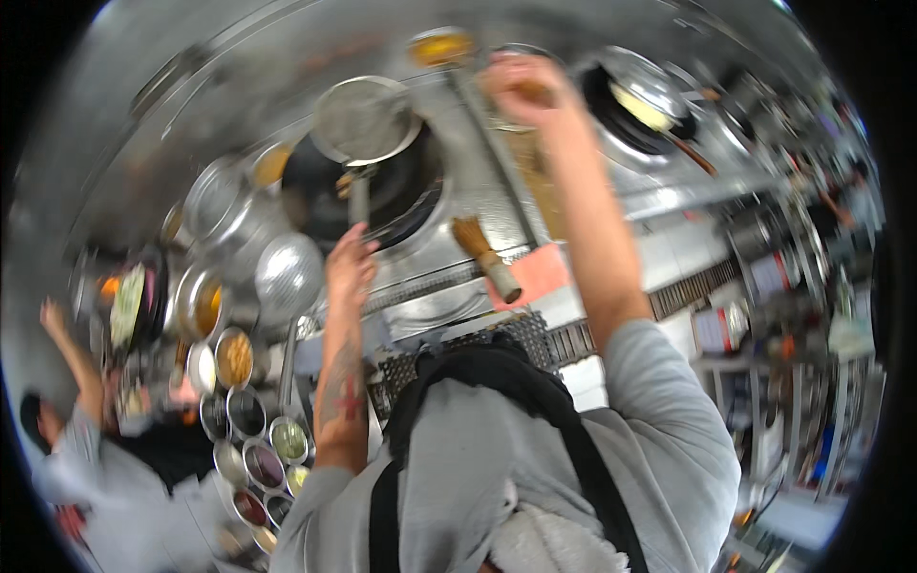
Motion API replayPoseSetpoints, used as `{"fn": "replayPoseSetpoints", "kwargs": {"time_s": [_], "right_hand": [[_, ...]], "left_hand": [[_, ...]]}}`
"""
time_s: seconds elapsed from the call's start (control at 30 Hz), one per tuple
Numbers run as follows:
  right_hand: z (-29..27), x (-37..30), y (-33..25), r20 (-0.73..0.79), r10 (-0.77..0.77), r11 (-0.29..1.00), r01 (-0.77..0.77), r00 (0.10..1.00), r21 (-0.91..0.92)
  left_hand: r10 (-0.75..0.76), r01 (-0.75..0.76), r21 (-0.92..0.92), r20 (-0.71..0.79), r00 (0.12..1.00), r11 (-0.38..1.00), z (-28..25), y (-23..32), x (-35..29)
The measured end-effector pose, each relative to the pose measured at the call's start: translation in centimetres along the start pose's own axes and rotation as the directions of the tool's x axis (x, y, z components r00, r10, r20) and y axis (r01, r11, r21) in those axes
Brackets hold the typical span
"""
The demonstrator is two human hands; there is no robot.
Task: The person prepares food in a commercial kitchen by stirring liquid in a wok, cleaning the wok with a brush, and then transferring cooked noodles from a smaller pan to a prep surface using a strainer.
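My left hand (351, 263) is closed round the handle of a round mesh strainer (365, 134). The strainer sits over a black wok (310, 196) on the stove. My right arm reaches far forward, and my right hand (521, 91) is curled and blurred by motion above the back of the counter. Something brownish shows at its palm, too smeared to name. Between the arms lies a bamboo wok brush (487, 260), its handle resting over a pink cloth (544, 274).
A perforated ladle (289, 274) and a metal colander (218, 199) lie left of the wok. Several seasoning bowls (263, 465) line the lower left. A second wok (611, 119) with a lid (645, 81) stands at the right. A co-worker (105, 477) is at the far left.
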State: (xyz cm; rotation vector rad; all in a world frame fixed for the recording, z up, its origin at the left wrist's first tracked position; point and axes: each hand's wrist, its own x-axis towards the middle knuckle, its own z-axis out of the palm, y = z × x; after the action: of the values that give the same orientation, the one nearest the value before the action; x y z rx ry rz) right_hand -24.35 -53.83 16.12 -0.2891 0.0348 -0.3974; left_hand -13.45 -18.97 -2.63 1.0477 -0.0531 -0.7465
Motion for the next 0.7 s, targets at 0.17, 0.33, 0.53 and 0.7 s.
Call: {"fn": "replayPoseSetpoints", "kwargs": {"time_s": [0.17,0.33,0.53,0.7], "right_hand": [[-4.6,4.1,9.3,0.100,0.526,0.796,-0.530,0.845,0.293],[-8.8,6.9,13.0,0.141,0.469,0.879,-0.476,0.872,0.019],[-6.8,6.9,11.2,-0.230,0.230,0.500,-0.318,0.946,-0.806],[-5.2,0.3,7.4,-0.236,0.245,-0.092,-0.220,0.940,-0.971]], "left_hand": [[-0.034,0.044,0.050,-0.176,0.984,0.998,-1.6,0.5,-1.0],[0.017,0.056,0.275,-0.257,0.966,0.960,-2.9,0.1,-0.5],[0.242,-0.014,0.581,-0.317,0.917,0.814,-3.4,4.3,-0.9],[0.645,-0.177,0.942,-0.052,0.763,0.286,-1.5,6.7,-2.7]]}}
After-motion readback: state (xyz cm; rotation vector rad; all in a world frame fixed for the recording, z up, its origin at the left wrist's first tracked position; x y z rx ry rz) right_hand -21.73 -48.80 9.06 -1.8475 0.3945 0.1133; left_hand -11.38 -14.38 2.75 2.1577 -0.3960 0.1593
